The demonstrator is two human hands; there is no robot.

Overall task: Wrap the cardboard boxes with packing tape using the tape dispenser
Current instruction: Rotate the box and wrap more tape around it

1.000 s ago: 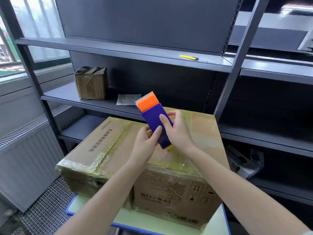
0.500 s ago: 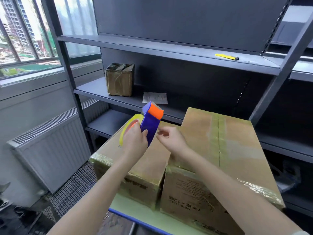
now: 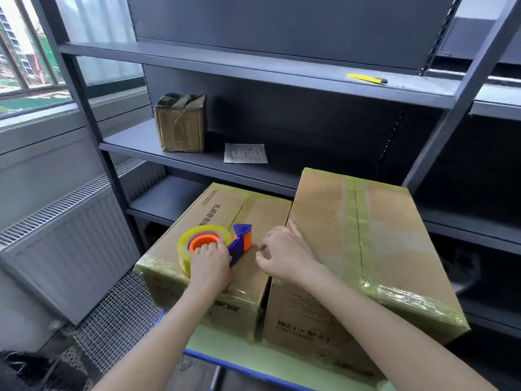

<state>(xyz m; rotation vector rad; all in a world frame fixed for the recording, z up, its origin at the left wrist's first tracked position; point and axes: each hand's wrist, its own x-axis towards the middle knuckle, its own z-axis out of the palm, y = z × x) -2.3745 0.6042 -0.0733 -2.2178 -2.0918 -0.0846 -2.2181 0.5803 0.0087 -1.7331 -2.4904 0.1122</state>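
Compared with half a second ago, the tape dispenser (image 3: 240,244) has been lowered from mid-air and is now laid flat on top of the lower cardboard box (image 3: 220,210), toward 7 o'clock from the centre of the view. It is gripped by the left hand (image 3: 210,263), whose fingers are curled over the yellowish tape roll (image 3: 184,251) and its orange hub. The right hand (image 3: 284,253) is held just beside the dispenser, at its 3 o'clock, with fingers loosely curled and thumb and forefinger close together (whether a tape end is pinched cannot be told). The fingertips farthest from the camera are touching the side of the taller cardboard box (image 3: 389,235). Both boxes are stood on a pale green table (image 3: 225,352).
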